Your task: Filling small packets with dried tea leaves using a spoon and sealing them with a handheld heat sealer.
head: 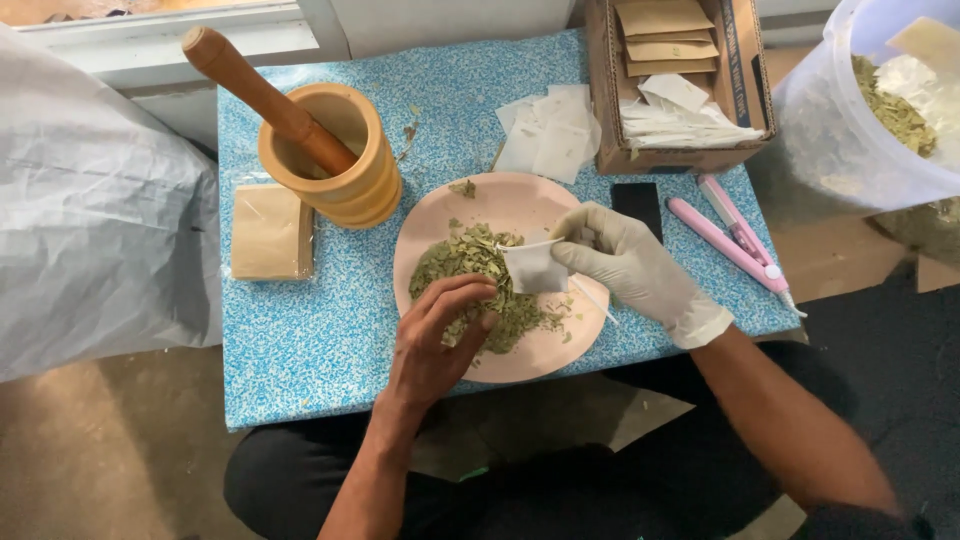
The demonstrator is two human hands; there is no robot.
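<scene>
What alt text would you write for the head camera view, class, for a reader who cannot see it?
A gloved right hand holds a small white bag open over a pink plate of dried green leaves, which the bare left hand pinches.

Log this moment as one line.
left hand: pinching dried leaves | right hand: gloved, holding small white pouch | pink plate beneath

Mortar point(335, 160) left of plate point(540, 200); right edge open

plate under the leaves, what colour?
Pale pink plate, clearest in the head view.
</scene>
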